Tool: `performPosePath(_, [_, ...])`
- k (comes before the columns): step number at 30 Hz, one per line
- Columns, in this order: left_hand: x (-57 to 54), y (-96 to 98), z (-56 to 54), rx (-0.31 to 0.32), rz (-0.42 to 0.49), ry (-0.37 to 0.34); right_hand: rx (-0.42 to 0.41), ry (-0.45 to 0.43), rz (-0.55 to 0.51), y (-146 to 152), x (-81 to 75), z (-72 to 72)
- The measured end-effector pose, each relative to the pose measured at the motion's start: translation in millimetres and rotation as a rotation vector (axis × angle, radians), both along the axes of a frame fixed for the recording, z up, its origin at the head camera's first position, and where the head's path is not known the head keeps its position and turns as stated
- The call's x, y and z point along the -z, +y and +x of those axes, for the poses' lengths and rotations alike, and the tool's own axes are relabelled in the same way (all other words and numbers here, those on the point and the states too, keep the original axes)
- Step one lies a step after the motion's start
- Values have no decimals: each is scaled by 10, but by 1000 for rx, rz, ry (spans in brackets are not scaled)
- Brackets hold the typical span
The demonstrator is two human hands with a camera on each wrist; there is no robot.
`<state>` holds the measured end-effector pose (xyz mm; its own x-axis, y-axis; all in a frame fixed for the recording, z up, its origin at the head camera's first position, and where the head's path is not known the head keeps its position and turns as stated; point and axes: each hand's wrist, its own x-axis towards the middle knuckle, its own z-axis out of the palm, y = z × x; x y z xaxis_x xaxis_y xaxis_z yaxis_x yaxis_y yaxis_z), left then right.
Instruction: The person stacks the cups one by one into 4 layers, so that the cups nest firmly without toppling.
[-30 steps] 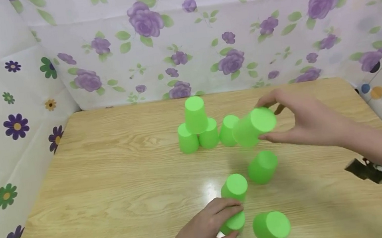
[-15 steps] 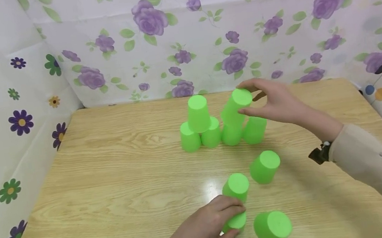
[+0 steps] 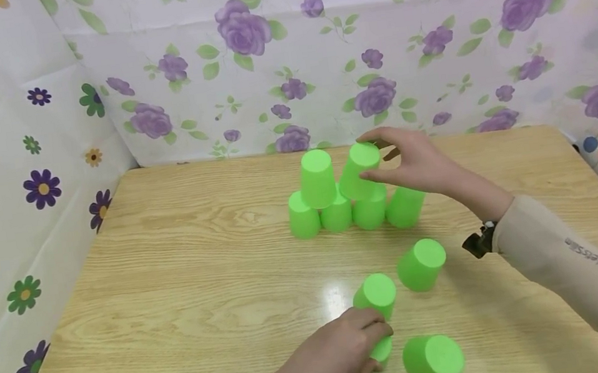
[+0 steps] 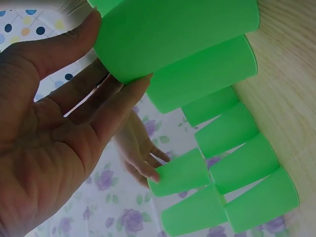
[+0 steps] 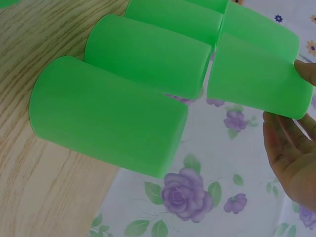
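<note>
The upper cup (image 3: 351, 174) in my right hand (image 3: 415, 162) has moved in close at its neighbour's (image 3: 318, 184) 3 o'clock, above the lower row (image 3: 337, 218), making two up top. My fingers (image 3: 384, 176) pinch it; I cannot confirm firm seating. At the row's 6 o'clock, my left hand (image 3: 327, 359) grips the near cup (image 3: 381, 352).

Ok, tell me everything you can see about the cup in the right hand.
That cup is plain bright green, smooth and plastic-looking, upside down with its flat base up. The right hand pinches it near the base. It's on the upper level beside another cup, over two lower cups; whether its rim touches both is unclear.
</note>
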<state>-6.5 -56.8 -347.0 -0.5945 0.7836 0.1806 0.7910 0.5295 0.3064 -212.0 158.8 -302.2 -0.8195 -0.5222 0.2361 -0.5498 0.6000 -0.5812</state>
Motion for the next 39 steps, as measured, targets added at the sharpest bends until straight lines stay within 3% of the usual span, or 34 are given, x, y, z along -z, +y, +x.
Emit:
performPosePath(19, [-58, 28, -102, -25, 13, -203, -17, -36, -4, -81, 54, -49])
performPosePath(27, [-61, 32, -98, -20, 39, -217, -18, -51, -8, -44, 82, -35])
performPosePath(33, [-40, 22, -104, 0, 73, -228, -18, -45, -25, 27, 82, 41])
performPosePath(39, [-22, 14, -123, 2, 96, -226, 3, 51, 0, 155, 77, 232])
